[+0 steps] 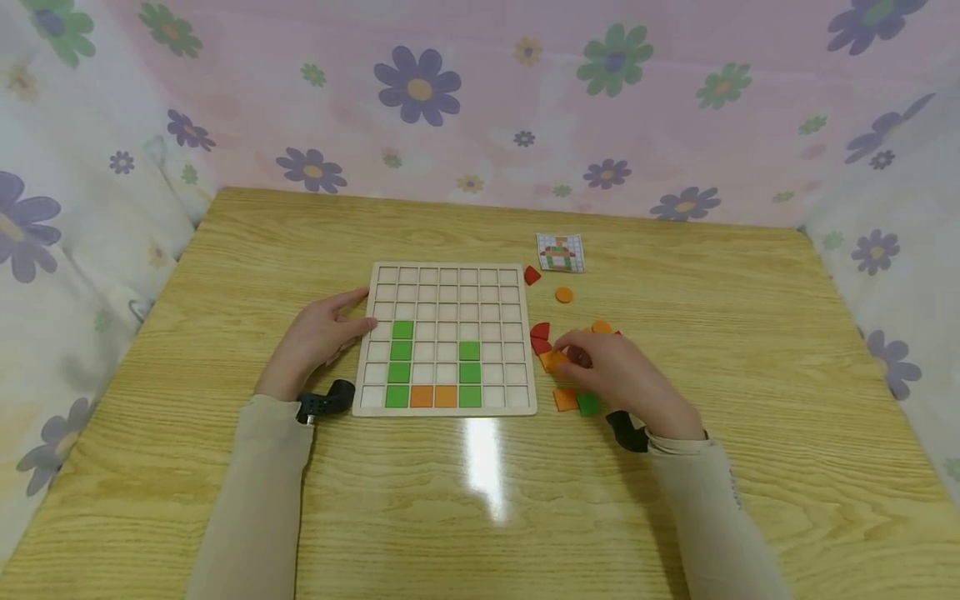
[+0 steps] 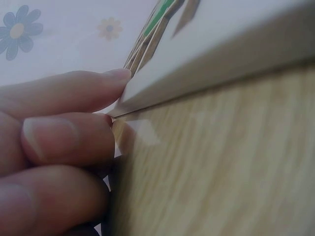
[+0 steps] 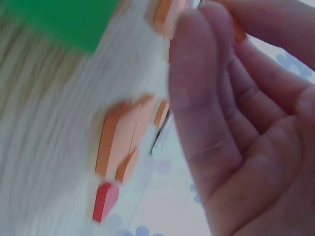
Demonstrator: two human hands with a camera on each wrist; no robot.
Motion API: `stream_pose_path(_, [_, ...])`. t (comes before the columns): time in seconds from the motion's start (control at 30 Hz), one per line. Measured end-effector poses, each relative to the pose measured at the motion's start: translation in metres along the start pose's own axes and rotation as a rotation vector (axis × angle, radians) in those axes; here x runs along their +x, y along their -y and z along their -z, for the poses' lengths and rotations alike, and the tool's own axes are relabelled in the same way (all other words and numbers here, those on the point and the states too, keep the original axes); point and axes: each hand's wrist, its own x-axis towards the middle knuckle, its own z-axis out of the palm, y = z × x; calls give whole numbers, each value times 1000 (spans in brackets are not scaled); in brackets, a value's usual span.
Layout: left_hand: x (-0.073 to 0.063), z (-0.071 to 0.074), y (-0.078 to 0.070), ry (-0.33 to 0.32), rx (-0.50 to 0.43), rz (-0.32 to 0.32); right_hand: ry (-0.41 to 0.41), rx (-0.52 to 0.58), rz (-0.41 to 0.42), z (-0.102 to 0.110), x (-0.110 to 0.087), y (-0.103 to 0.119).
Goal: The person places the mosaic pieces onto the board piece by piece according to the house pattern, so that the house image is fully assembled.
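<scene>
A light wooden grid board [image 1: 531, 300] lies flat, with green squares [image 1: 402, 351] standing in two columns and two orange squares [image 1: 433, 397] between them in the bottom row. My left hand [image 1: 313, 337] rests at the board's left edge, thumb on the rim; in the left wrist view, fingertips [image 2: 118, 76] touch that edge. To the right of the board, my right hand [image 1: 618, 367] pinches an orange piece [image 1: 557, 361], mostly hidden by the fingers. Beneath and around that hand lie red pieces [image 1: 540, 333], an orange square [image 1: 565, 399] and a green piece [image 1: 588, 405].
A small printed pattern card [image 1: 561, 253] lies beyond the board's upper right corner. Near it are a red quarter-round piece [image 1: 532, 275] and an orange disc [image 1: 564, 295]. A flowered cloth [image 1: 480, 125] hangs behind the wood-grain table [image 1: 420, 508].
</scene>
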Motion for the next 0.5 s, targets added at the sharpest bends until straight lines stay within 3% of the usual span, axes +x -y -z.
stream_pose_path(0.3, [-1, 0, 0, 12, -14, 9, -36, 72, 48, -10, 14, 18])
stream_pose_path(0.5, [-1, 0, 0, 8, -6, -11, -34, 58, 74, -13, 25, 32])
